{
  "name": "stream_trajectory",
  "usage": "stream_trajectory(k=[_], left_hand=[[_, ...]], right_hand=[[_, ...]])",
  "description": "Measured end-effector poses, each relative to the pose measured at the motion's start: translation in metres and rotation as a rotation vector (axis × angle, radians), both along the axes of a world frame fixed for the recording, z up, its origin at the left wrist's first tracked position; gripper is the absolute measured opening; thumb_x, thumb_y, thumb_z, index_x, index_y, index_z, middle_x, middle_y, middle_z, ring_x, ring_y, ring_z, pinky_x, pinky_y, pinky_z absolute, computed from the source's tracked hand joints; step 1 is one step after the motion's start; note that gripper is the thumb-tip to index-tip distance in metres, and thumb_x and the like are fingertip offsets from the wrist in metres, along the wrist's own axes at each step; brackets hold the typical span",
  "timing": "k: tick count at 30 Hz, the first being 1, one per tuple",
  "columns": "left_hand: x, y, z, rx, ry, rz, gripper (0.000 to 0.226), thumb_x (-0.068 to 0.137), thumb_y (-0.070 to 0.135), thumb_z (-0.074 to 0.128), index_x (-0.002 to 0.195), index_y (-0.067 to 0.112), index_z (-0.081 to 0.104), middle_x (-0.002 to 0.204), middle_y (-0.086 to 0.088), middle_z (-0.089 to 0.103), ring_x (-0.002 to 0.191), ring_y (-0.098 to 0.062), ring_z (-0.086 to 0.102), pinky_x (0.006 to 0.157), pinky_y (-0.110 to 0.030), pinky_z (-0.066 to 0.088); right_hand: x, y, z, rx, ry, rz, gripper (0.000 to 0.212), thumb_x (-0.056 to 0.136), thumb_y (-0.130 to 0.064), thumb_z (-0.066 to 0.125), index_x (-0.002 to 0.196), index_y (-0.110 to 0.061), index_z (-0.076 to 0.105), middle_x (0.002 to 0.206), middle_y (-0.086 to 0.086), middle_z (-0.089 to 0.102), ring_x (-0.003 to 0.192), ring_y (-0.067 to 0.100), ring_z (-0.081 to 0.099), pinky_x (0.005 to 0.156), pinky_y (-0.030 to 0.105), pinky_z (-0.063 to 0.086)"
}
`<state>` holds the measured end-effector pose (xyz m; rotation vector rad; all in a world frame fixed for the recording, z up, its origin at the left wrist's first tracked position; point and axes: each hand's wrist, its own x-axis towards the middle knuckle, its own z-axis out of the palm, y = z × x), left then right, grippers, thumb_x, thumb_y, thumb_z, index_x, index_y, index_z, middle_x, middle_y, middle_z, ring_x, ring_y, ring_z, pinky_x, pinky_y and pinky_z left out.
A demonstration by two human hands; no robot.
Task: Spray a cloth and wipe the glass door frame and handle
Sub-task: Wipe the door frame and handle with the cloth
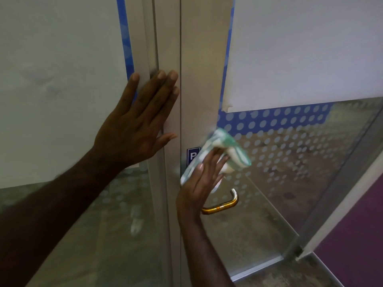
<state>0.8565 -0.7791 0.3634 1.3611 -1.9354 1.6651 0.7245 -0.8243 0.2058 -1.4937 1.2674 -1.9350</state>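
Observation:
A pale metal door frame [200,79] runs vertically through the middle of the view. My left hand [136,123] lies flat with straight fingers against the left frame upright. My right hand [204,181] presses a green and white cloth [226,150] with straight fingers against the right door's frame, just above the handle. The cloth is bunched and blurred. The gold and chrome handle [224,205] curves out below my right hand, its upper part hidden behind the hand. No spray bottle is in view.
A small blue sign [191,155] with a white letter sits on the frame, partly behind the cloth. The right glass panel [300,154] has a blue dotted band and white paper [310,48] above. White paper also covers the left glass [58,90]. Purple floor [352,245] lies at right.

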Motion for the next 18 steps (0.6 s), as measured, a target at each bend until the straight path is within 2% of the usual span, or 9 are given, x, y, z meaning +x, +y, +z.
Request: stream_trajectory(k=[2,4,7,10,12,14,18], left_hand=[[-0.001,0.000,0.000,-0.001,-0.004,-0.002,0.082,0.110,0.059,0.029,0.162,-0.004,0.019,0.169,-0.027,0.015,0.157,-0.043,0.014,0.126,-0.062,0.007],[0.000,0.000,-0.001,-0.005,-0.011,-0.001,0.084,0.110,0.061,0.030,0.162,-0.005,0.018,0.169,-0.027,0.015,0.157,-0.043,0.013,0.126,-0.063,0.008],[0.000,0.000,-0.001,-0.011,-0.018,0.006,0.086,0.109,0.061,0.030,0.162,-0.005,0.018,0.168,-0.027,0.015,0.157,-0.044,0.014,0.126,-0.064,0.009],[0.001,-0.001,-0.001,-0.008,-0.018,0.006,0.086,0.109,0.062,0.028,0.162,-0.005,0.017,0.169,-0.027,0.015,0.157,-0.044,0.013,0.126,-0.064,0.007],[0.001,-0.002,-0.001,-0.012,-0.027,0.015,0.086,0.109,0.062,0.026,0.162,-0.004,0.017,0.169,-0.027,0.014,0.157,-0.043,0.012,0.126,-0.062,0.006],[0.001,-0.002,-0.001,-0.014,-0.033,0.017,0.086,0.109,0.062,0.026,0.162,-0.004,0.017,0.169,-0.027,0.015,0.157,-0.043,0.013,0.126,-0.062,0.007],[0.000,-0.002,-0.001,-0.016,-0.030,0.012,0.086,0.109,0.062,0.028,0.162,-0.005,0.018,0.168,-0.028,0.017,0.156,-0.044,0.016,0.126,-0.064,0.010]], right_hand=[[0.002,-0.011,0.033,0.021,-0.040,-0.012,0.058,0.106,-0.036,0.018,0.161,-0.020,0.022,0.169,-0.012,0.007,0.160,0.016,0.001,0.123,0.066,0.003],[0.005,-0.008,0.050,-0.083,0.044,0.003,0.057,0.106,-0.033,0.019,0.161,-0.019,0.021,0.170,-0.008,0.008,0.160,0.019,0.000,0.124,0.065,0.001],[0.014,0.019,0.018,-0.180,0.195,0.120,0.055,0.106,-0.025,0.024,0.161,-0.021,0.020,0.172,-0.001,0.012,0.160,0.021,0.002,0.125,0.062,-0.001],[0.011,0.025,-0.029,-0.046,0.098,0.084,0.053,0.105,-0.026,0.028,0.157,-0.016,0.032,0.169,0.001,0.025,0.159,0.018,0.011,0.122,0.067,0.015],[0.010,0.014,-0.022,0.003,0.023,0.001,0.054,0.106,-0.029,0.026,0.157,-0.015,0.033,0.169,-0.011,0.018,0.159,0.016,0.011,0.121,0.066,0.018],[0.012,0.004,0.010,-0.025,-0.002,-0.036,0.056,0.106,-0.032,0.023,0.159,-0.017,0.028,0.169,-0.022,0.007,0.159,0.015,0.006,0.123,0.066,0.011],[0.020,0.003,0.058,-0.140,0.089,0.020,0.058,0.104,-0.028,0.023,0.161,-0.017,0.024,0.172,-0.003,0.013,0.160,0.018,0.000,0.125,0.059,-0.004]])
